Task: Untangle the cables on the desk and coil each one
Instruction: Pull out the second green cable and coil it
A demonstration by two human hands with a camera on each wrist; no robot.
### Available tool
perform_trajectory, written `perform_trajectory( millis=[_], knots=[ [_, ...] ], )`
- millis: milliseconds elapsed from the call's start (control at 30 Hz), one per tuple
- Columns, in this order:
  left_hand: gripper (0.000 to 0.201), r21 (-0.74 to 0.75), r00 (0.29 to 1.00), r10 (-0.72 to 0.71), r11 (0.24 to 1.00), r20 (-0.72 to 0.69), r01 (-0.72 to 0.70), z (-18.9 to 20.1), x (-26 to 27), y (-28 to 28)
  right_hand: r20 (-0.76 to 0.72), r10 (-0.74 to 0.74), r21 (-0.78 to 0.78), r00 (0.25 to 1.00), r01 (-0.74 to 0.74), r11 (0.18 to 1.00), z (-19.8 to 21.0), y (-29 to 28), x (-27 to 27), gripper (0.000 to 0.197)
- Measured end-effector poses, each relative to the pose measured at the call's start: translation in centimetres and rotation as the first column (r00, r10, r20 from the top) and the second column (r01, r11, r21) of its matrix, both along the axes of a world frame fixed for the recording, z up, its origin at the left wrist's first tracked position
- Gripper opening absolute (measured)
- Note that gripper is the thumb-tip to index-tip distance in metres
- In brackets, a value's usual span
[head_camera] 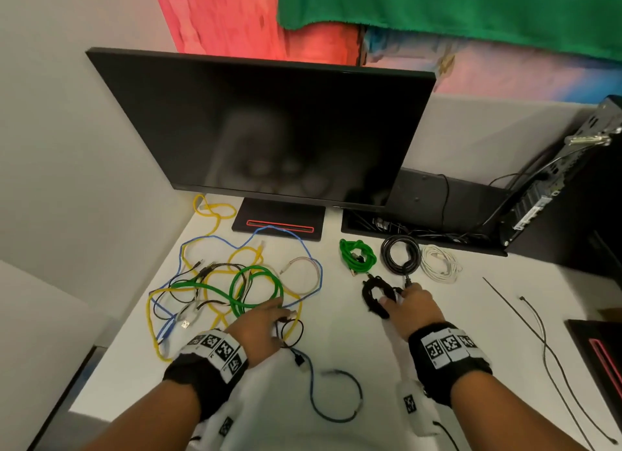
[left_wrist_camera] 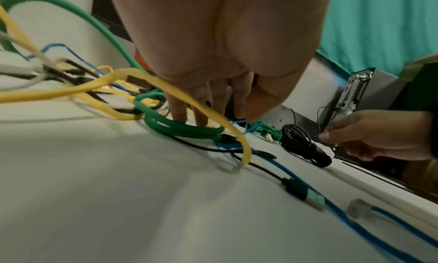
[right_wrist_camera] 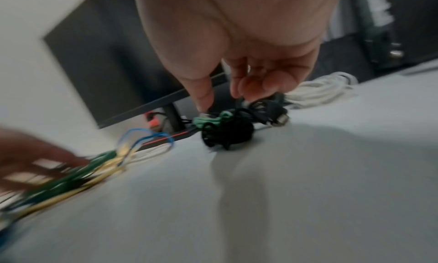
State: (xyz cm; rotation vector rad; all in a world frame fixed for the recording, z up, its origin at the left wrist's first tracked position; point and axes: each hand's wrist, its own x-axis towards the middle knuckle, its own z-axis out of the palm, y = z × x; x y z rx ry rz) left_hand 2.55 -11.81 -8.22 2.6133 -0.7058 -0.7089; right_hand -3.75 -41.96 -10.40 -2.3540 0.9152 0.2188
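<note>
done pile: three coiled cables sit in a row near the back right of the bench point(head_camera: 336, 366), a green coil point(head_camera: 357, 256), a black coil point(head_camera: 400, 255) and a white coil point(head_camera: 441, 264). Guessing they're parked over there so they can't get dragged back into the mess.

newest coil: a small black bundle point(head_camera: 377, 296) lies just in front of that row, so it looks like number four joining the line.

right hand point(head_camera: 415, 307): sits right at the small black bundle, thumb and fingers curled down to it. Whether it's actually pinching it I can't tell, the wrist view is too smeared.

tangle: yellow cable point(head_camera: 215, 302), thick green cable point(head_camera: 255, 287), blue cable point(head_camera: 316, 269) and thin black ones all looped through each other on the left half of the bench.

left hand point(head_camera: 259, 326): fingers straight, tips pressing down into the near edge of the tangle at the thick green cable's loop, not gripping anything. Probably pinning it or picking the next one.

distances: each hand is on its own cable; tangle and done pile stay well apart.
</note>
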Motion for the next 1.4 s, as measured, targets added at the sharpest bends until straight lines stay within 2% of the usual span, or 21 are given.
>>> perform_trajectory(
  millis=[33, 100, 133, 200, 267, 300, 400, 500, 600, 667, 733, 833, 900, 967, 1033, 1067, 1133, 1200, 1267, 1333, 1400],
  knots=[
    [0.062, -0.054, 1.000, 0.031, 0.998, -0.003, -0.031, 0.3, -0.1, 0.3, 0.058, 0.048, -0.028, 0.997, -0.047, 0.999, 0.5, 0.5, -0.2, 0.035],
    [0.063, -0.115, 0.997, 0.072, 0.991, 0.025, -0.069, 1.0, -0.5, 1.0, 0.128, 0.302, -0.092, 0.945, -0.292, 0.952, 1.1, 2.1, -0.9, 0.024],
    [0.062, -0.102, 0.995, 0.075, 0.992, 0.071, -0.067, 1.3, -0.9, 1.4, 0.105, 0.480, -0.103, 0.871, -0.470, 0.877, 1.2, 3.1, -1.4, 0.021],
    [0.061, -0.016, 0.982, 0.037, 0.999, 0.185, -0.035, 1.6, -1.8, 2.1, -0.032, 0.760, -0.058, 0.649, -0.760, 0.647, 0.7, 5.4, -2.7, 0.028],
    [0.060, 0.092, 0.971, -0.029, 0.996, 0.239, 0.007, 1.6, -2.7, 2.8, -0.180, 0.859, -0.017, 0.480, -0.875, 0.485, -0.3, 7.0, -3.6, 0.037],
    [0.059, 0.112, 0.969, -0.039, 0.994, 0.243, 0.012, 1.4, -3.1, 3.2, -0.220, 0.866, -0.011, 0.448, -0.889, 0.457, -0.8, 7.5, -3.9, 0.035],
    [0.056, 0.094, 0.971, -0.014, 0.996, 0.237, -0.009, 0.5, -3.9, 4.3, -0.146, 0.856, -0.003, 0.496, -0.866, 0.501, -1.4, 8.0, -4.2, 0.019],
    [0.044, 0.179, 0.968, -0.002, 0.983, 0.249, -0.044, 0.1, -3.9, 4.9, 0.036, 0.772, 0.051, 0.635, -0.772, 0.633, -0.5, 7.7, -3.4, 0.012],
    [0.028, 0.287, 0.959, -0.062, 0.958, 0.275, -0.020, 0.6, -3.0, 5.1, 0.126, 0.654, -0.033, 0.746, -0.656, 0.754, 0.8, 7.6, -2.0, 0.007],
    [0.027, 0.241, 0.968, -0.053, 0.970, 0.246, -0.008, 1.1, -2.4, 5.2, 0.071, 0.627, -0.124, 0.776, -0.617, 0.777, 1.5, 8.1, -1.4, 0.023],
    [0.029, 0.138, 0.982, -0.011, 0.990, 0.188, -0.016, 1.5, -2.0, 5.5, 0.045, 0.633, -0.176, 0.773, -0.618, 0.766, 2.1, 9.3, -1.1, 0.032],
    [0.030, -0.066, 0.995, 0.051, 0.997, 0.083, -0.046, 1.6, -1.9, 6.3, 0.128, 0.676, -0.154, 0.726, -0.659, 0.737, 2.6, 12.1, -0.3, 0.029],
    [0.033, -0.236, 0.986, 0.126, 0.967, 0.110, -0.097, 1.5, -1.5, 7.2, 0.183, 0.691, -0.107, 0.699, -0.685, 0.721, 2.8, 14.1, 1.1, 0.027],
    [0.040, -0.319, 0.927, 0.297, 0.923, 0.229, -0.216, 1.4, 0.0, 8.5, 0.193, 0.712, -0.095, 0.675, -0.710, 0.698, 2.8, 16.3, 2.9, 0.032],
    [0.054, -0.224, 0.804, 0.479, 0.878, 0.353, -0.424, 1.5, 2.5, 10.6, 0.202, 0.723, -0.102, 0.660, -0.720, 0.686, 2.8, 18.7, 4.9, 0.041],
    [0.064, -0.093, 0.757, 0.534, 0.835, 0.377, -0.542, 1.7, 3.8, 11.8, 0.198, 0.726, -0.097, 0.658, -0.724, 0.683, 2.8, 20.0, 5.9, 0.046],
    [0.074, 0.169, 0.748, 0.558, 0.750, 0.359, -0.640, 2.2, 5.9, 14.0, 0.132, 0.742, -0.077, 0.657, -0.740, 0.668, 2.6, 22.2, 7.7, 0.051],
    [0.066, 0.255, 0.818, 0.459, 0.793, 0.347, -0.553, 1.8, 6.9, 15.2, -0.023, 0.775, -0.114, 0.632, -0.772, 0.626, 2.4, 23.9, 9.0, 0.040],
    [0.064, 0.209, 0.888, 0.331, 0.889, 0.320, -0.407, 1.4, 6.9, 15.4, -0.080, 0.789, -0.160, 0.609, -0.789, 0.593, 2.8, 25.0, 9.5, 0.026],
    [0.061, 0.078, 0.913, 0.291, 0.943, 0.288, -0.325, 1.3, 6.9, 15.2, 0.069, 0.793, -0.147, 0.606, -0.780, 0.608, 4.0, 25.6, 9.8, 0.025],
    [0.046, -0.110, 0.897, 0.365, 0.931, 0.248, -0.349, 1.7, 7.2, 15.1, 0.266, 0.776, -0.121, 0.572, -0.779, 0.616, 6.5, 25.7, 9.9, 0.024]
  ],
)
